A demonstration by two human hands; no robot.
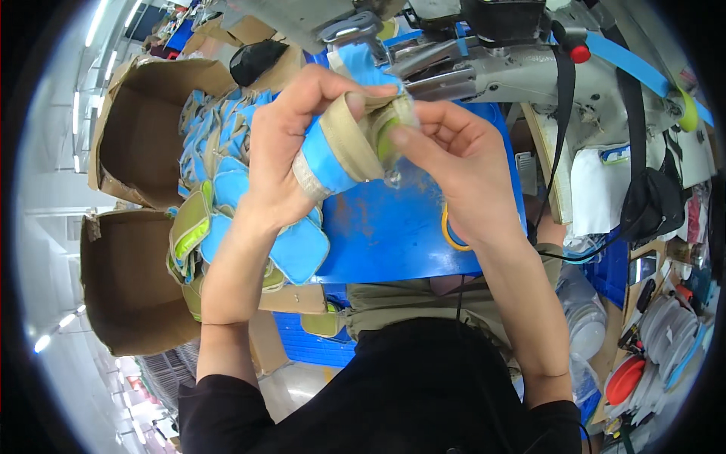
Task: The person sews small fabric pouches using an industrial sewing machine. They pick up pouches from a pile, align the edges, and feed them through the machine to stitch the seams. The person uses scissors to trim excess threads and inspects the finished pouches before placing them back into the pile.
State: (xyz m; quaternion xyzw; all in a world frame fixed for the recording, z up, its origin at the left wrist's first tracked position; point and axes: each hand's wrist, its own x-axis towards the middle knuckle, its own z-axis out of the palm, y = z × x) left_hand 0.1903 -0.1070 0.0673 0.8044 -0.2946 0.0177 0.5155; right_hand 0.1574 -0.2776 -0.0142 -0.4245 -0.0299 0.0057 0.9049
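A small sewn fabric piece (327,160), blue with tan binding and a pale edge strip, is held up over the blue table top. My left hand (281,140) is closed round it from the left, with the thumb over the tan band. At its right end my right hand (470,163) pinches the edge between thumb and fingers, where some light green lining shows. That end is slightly blurred. Just behind my hands is a sewing machine (484,76), with another blue fabric piece (361,66) near its presser area. A yellow loop handle (450,231) lies partly behind my right hand.
Blue and tan fabric pieces (227,136) are heaped on the left of the blue table (393,253). Two cardboard boxes (144,291) stand farther left. Black straps (563,121) hang from the machine at right. Thread spools (669,333) and a red disc (625,380) are at lower right.
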